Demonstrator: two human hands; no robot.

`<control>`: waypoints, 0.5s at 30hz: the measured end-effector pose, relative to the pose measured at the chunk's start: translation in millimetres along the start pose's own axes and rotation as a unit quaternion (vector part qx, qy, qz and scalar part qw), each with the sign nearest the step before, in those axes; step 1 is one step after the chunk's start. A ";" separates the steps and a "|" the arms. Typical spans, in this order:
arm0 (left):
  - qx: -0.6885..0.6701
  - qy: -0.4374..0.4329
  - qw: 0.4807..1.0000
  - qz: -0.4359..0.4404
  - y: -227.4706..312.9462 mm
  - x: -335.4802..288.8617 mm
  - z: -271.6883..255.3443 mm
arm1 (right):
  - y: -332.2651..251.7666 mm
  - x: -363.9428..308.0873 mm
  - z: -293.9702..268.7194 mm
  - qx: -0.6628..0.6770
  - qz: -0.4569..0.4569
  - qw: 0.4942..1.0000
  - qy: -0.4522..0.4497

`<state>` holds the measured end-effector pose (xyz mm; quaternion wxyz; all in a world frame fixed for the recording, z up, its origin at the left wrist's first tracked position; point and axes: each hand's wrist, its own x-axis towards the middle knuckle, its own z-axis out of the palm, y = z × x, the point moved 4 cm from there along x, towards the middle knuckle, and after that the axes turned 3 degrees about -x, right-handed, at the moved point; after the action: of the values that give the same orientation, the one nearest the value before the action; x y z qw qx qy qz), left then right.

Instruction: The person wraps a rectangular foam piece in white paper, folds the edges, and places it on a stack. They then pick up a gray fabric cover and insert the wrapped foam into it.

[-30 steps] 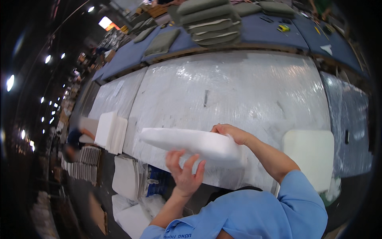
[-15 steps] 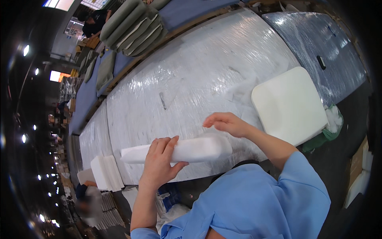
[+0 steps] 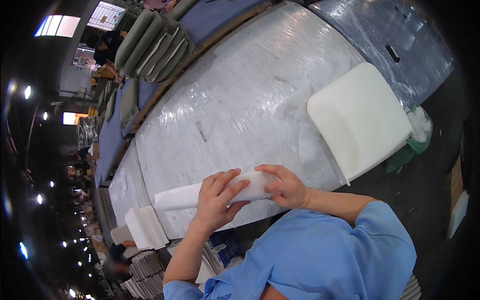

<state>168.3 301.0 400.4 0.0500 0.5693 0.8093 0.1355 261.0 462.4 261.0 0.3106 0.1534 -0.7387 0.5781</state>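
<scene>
A long white padded piece (image 3: 177, 197), perhaps a foam cushion in white wadding, stands on its narrow edge or lies rolled near the front of the table; I cannot tell which. My left hand (image 3: 215, 200) grips its middle, fingers over the top and thumb on the near side. At its right end, my right hand (image 3: 287, 189) is closed on the white material, with fingertips bent over the corner. Right of my hands lies a large cream-white foam seat pad (image 3: 359, 117) with rounded corners, and thin white wadding (image 3: 311, 145) spreads beside it.
Clear plastic film covers the worktable (image 3: 225, 120). White folded pieces (image 3: 145, 227) sit at its left end, near another person. A green bag (image 3: 412, 150) with white stuffing hangs right. Grey-green cushions (image 3: 155, 47) are stacked far left. A small black object (image 3: 393, 53) lies far right.
My right hand has come down from the air onto the right end of the white padded piece. My left hand stays on it, slightly further right. The whole view has shifted a little.
</scene>
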 end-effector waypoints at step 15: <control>-0.154 0.070 0.978 -0.121 6.0 -23.0 -0.4 | -11.5 -6.8 -5.8 0.164 0.150 0.975 -0.013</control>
<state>181.6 281.3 400.8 0.0962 0.4414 0.8433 0.2910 274.5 463.8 266.1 0.1812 0.0967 -0.6527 0.7293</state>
